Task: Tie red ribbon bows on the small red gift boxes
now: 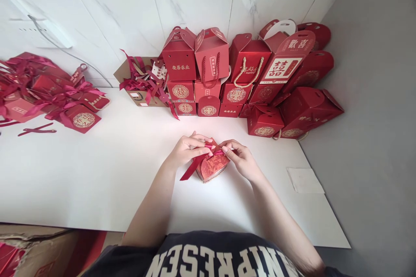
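Observation:
A small red gift box [212, 168] with a floral pattern and a twisted cord along its lower edge rests on the white table in front of me. Dark red ribbon [194, 168] crosses its top, and one loose tail hangs out to the left. My left hand [191, 149] is closed on the ribbon above the box, thumb and fingers pinching it. On the other side, my right hand [239, 156] pinches the ribbon's right part between thumb and forefinger at the box's edge.
Red gift boxes [211, 58] stand stacked against the tiled wall, several with rope handles. A cardboard box [146, 98] holds ribbons and tags. More ribboned boxes [81, 119] lie at left, near loose ribbon strips [37, 130]. White paper [305, 180] lies by the grey right wall.

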Tool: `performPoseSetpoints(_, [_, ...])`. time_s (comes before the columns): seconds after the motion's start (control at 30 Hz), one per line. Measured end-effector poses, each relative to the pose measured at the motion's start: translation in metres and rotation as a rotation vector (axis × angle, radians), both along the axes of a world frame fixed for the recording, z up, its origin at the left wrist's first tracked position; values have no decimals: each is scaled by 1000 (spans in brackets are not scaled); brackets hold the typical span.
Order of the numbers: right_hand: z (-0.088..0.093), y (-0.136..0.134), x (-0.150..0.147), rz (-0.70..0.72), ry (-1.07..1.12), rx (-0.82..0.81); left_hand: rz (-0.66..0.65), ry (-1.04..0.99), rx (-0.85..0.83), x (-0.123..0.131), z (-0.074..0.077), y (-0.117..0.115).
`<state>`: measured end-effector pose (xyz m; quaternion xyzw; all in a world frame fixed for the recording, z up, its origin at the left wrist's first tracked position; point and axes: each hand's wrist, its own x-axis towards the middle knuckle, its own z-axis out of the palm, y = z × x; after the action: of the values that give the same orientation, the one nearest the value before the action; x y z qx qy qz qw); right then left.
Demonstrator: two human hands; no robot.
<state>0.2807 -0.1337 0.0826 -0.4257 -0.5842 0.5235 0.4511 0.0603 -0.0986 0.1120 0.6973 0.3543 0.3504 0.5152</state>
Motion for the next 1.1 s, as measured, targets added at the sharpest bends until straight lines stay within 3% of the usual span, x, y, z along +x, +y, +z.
performPoseSetpoints(0.17, [12, 2, 11, 101, 28, -11, 3, 31, -73, 2, 1, 3])
performPoseSetpoints(0.37, [33, 6, 22, 339, 20, -144, 0, 106, -56, -3, 3, 3])
performPoseSetpoints(0.53, [37, 12, 16, 432, 54, -140, -74, 136, -140, -4, 8, 1])
performPoseSetpoints(0.97, [36, 16, -16, 289, -384, 438, -112, 236, 27, -5, 16, -2])
performPoseSetpoints(1.1, [31, 15, -18, 232, -510, 510, -125, 264, 54, -5, 19, -5])
